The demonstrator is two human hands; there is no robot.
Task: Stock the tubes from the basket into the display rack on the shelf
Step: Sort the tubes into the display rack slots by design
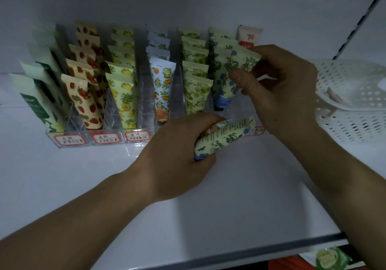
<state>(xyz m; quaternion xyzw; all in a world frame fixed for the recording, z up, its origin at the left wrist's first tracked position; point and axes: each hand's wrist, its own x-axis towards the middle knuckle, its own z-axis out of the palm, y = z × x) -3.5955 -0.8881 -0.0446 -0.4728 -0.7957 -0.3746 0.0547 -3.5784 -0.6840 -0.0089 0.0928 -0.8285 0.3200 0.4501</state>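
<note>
A clear acrylic display rack [112, 121] stands on the white shelf, its columns filled with upright patterned tubes. My right hand [282, 87] pinches a blue-flower tube [227, 81] by its top, holding it upright in the rack's second column from the right. My left hand [179, 154] grips a couple of tubes in front of the rack; the one on top is a blue-flower tube [225, 137] lying on its side, with an orange-patterned tube partly hidden beneath it. The white perforated basket [355, 94] sits on the shelf at the right.
Red-bordered handwritten labels [105, 138] line the rack's front. The shelf's metal front edge [240, 251] runs below my arms. A green packet [328, 257] shows on a lower level at the bottom right. A slotted upright [359, 21] stands at the back right.
</note>
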